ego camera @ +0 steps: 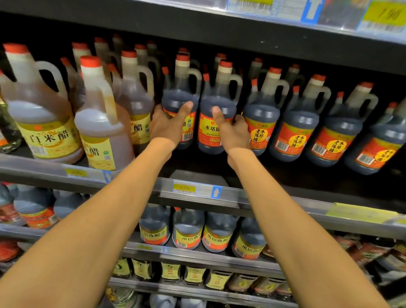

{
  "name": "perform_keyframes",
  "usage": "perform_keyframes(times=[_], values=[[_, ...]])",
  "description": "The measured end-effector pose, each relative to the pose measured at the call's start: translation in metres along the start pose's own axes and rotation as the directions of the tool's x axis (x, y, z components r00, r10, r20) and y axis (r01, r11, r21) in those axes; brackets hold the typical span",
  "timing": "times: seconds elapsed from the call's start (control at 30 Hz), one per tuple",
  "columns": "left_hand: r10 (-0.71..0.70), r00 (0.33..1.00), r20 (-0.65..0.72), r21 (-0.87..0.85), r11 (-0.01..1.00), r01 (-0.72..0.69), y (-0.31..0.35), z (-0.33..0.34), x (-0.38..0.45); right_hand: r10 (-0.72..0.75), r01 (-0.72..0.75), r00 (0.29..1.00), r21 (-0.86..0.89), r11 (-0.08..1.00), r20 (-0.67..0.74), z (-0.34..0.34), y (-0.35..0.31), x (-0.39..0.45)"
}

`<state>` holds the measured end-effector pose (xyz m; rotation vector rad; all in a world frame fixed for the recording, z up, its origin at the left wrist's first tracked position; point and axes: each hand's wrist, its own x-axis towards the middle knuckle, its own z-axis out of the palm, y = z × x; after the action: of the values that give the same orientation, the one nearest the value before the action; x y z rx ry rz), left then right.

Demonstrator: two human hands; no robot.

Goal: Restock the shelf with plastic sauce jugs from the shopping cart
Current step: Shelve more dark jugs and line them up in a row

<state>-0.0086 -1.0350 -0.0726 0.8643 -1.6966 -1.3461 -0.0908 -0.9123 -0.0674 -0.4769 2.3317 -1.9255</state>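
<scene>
Left of the grey metal shelf rail's price tag (pixel 184 188) stand pale amber plastic jugs with yellow labels (pixel 101 130). Above the tag, the left hand (pixel 169 124) wraps a dark plastic sauce jug with red cap, looped handle and orange-red label (pixel 181 98). Beside it, the right hand (pixel 233 132) wraps a matching second dark jug (pixel 217 103). Right of the tag stands a row of identical dark jugs (pixel 297 127).

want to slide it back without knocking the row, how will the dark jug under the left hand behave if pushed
The dark jug looks nearly full, so probably heavy for its size. Tall with a narrow neck, it may tip if the left hand pushes high; low on the label seems safer. Smooth plastic could slip, and the neighbouring jug stands very close.
</scene>
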Motion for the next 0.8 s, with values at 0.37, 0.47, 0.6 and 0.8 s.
perform_keyframes(times=[0.37, 0.47, 0.6, 0.8], values=[[-0.001, 1.0, -0.025, 0.036, 0.999, 0.002, 0.0025, -0.0011, -0.0034, -0.02, 0.02, 1.0, -0.068, 0.998, 0.001, -0.0029, -0.0019, -0.0014], [0.016, 1.0, -0.018, 0.044, 0.999, -0.016, 0.0045, -0.0034, -0.0033, -0.013, 0.014, 1.0, -0.075, 0.997, 0.018, -0.0049, -0.003, -0.0006], [0.02, 1.0, -0.013, 0.057, 0.998, -0.019, 0.0051, -0.0051, -0.0042, -0.016, 0.017, 1.0, -0.078, 0.997, 0.01, -0.0048, -0.0009, -0.0011], [0.015, 1.0, -0.007, 0.07, 0.997, -0.014, 0.0052, -0.0045, -0.0032, -0.012, 0.013, 1.0, -0.043, 0.999, 0.006, -0.0033, 0.0013, -0.0016]])
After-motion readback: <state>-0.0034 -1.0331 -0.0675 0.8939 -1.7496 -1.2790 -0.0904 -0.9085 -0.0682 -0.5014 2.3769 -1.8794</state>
